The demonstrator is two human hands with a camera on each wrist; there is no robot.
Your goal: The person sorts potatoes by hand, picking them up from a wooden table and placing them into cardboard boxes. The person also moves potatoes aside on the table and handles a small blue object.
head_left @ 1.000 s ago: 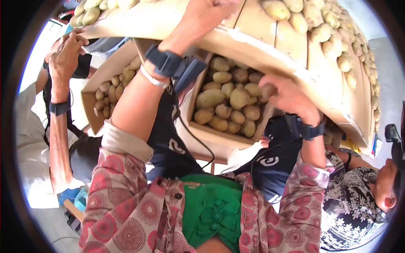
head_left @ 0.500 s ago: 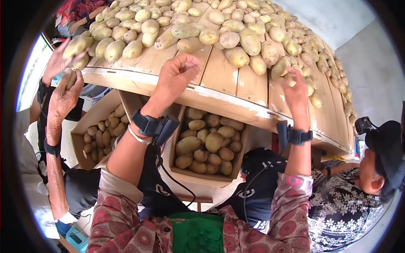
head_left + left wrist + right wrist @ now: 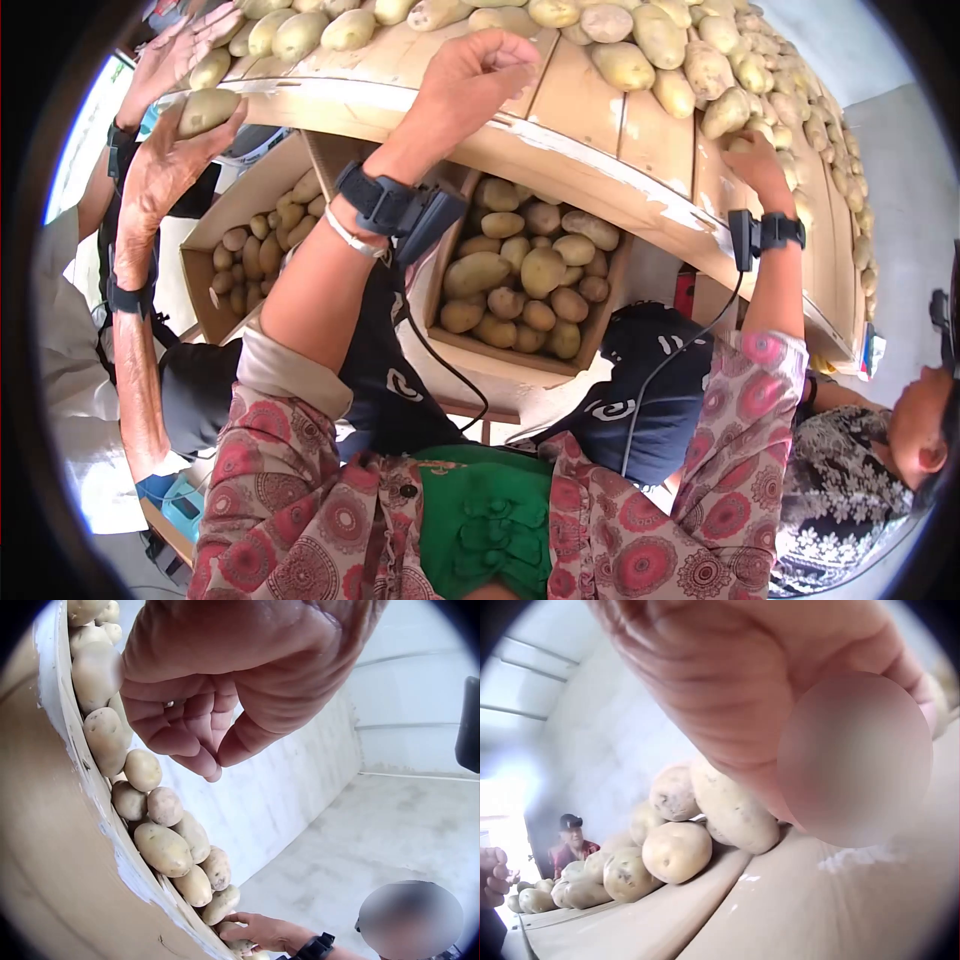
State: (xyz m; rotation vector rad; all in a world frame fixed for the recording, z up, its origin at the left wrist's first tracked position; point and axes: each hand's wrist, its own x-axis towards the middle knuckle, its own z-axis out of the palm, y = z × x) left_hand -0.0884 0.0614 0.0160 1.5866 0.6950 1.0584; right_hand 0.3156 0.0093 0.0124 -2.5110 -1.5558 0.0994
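Potatoes (image 3: 708,68) crowd the table (image 3: 580,120) edge, so I'd lift singly; left hand (image 3: 460,93) loosely curled, empty, right hand (image 3: 762,168) closure unclear.

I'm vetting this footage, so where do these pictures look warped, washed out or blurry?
Head view: the table edge bows, the corners go black, with glare at far left; left wrist view: an oval blur covers a head at lower right; right wrist view: the left is washed out, and a round blur overlaps the right hand.

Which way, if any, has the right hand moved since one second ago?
Yes: from the central box, the right hand moved forward and rightward, to the tabletop potatoes.
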